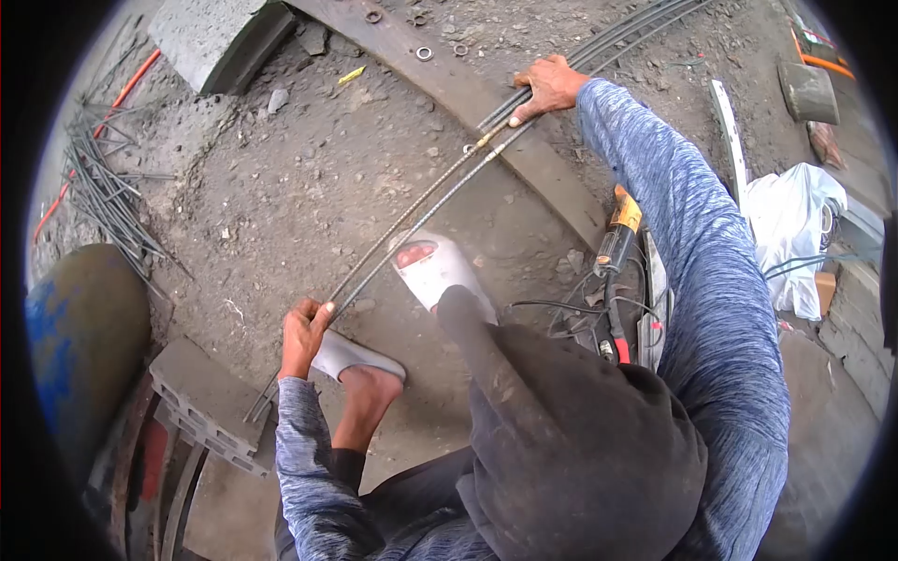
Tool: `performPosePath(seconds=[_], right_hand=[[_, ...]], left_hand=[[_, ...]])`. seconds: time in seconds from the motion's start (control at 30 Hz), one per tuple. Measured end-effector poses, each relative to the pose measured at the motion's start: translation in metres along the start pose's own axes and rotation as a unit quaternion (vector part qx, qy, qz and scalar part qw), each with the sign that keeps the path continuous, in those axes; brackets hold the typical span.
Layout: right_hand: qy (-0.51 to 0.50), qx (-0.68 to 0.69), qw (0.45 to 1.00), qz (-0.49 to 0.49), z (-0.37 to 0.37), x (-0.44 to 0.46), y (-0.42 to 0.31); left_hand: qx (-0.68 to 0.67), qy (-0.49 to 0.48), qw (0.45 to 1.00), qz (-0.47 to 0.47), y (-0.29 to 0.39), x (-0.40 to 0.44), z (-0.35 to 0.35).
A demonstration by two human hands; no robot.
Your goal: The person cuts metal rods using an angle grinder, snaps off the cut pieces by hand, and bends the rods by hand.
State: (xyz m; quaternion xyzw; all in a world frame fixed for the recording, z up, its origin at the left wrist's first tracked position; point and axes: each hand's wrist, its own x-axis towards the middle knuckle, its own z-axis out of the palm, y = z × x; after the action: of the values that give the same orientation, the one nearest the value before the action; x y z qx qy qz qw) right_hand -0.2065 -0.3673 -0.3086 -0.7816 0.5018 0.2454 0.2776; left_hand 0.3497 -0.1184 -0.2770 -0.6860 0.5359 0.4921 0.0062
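Note:
Two long steel rods (468,178) run diagonally across in front of me, from the lower left up to the right. My left hand (304,335) is closed around them near their lower end, just above a hollow concrete block (210,397). Farther up, my right hand (550,86) grips the rods over a wooden plank (552,192). Several more rods (617,42) reach past this hand to the upper right; their near ends lie beneath its fingers. How many rods it holds is hard to make out.
An angle grinder (617,238) with cables lies right of my feet. Short cut rods (108,192) are heaped at left, near a blue-stained rounded object (89,346). A concrete chunk (220,37) sits at the upper left. Metal rings (425,53) rest on the plank; a white bag (795,234) is at right.

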Motion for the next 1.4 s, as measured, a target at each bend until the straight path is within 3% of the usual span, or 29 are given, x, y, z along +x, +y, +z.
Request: performPosePath(seconds=[0.23,0.6,0.73,0.9,1.0,1.07,1.1,1.2,1.4], right_hand=[[-0.003,0.010,1.000,-0.002,-0.007,-0.002,-0.003],[0.010,0.028,1.000,-0.008,-0.008,-0.005,-0.002],[-0.019,0.037,0.999,0.009,-0.013,-0.004,-0.006],[0.013,0.031,0.999,0.015,-0.004,-0.001,-0.003],[-0.047,0.018,0.998,0.026,-0.021,-0.004,-0.012],[-0.007,0.026,0.999,0.016,-0.014,-0.005,-0.011],[0.016,0.032,0.999,0.013,-0.010,-0.004,-0.007],[0.052,0.049,0.997,0.008,0.003,0.002,0.002],[0.036,0.046,0.998,0.031,0.004,0.000,-0.001]], left_hand=[[0.093,0.003,0.996,0.009,0.014,-0.017,-0.005],[0.097,0.009,0.995,-0.004,0.117,-0.076,-0.051],[0.180,0.016,0.983,-0.028,0.183,-0.099,-0.072],[0.331,0.080,0.940,0.001,0.284,-0.123,-0.086],[0.435,0.123,0.892,0.027,0.341,-0.128,-0.090],[0.479,0.143,0.854,0.143,0.386,-0.131,-0.092],[0.477,0.160,0.851,0.153,0.393,-0.126,-0.092],[0.455,0.185,0.858,0.149,0.387,-0.120,-0.097],[0.275,0.087,0.956,0.045,0.214,-0.088,-0.095]])
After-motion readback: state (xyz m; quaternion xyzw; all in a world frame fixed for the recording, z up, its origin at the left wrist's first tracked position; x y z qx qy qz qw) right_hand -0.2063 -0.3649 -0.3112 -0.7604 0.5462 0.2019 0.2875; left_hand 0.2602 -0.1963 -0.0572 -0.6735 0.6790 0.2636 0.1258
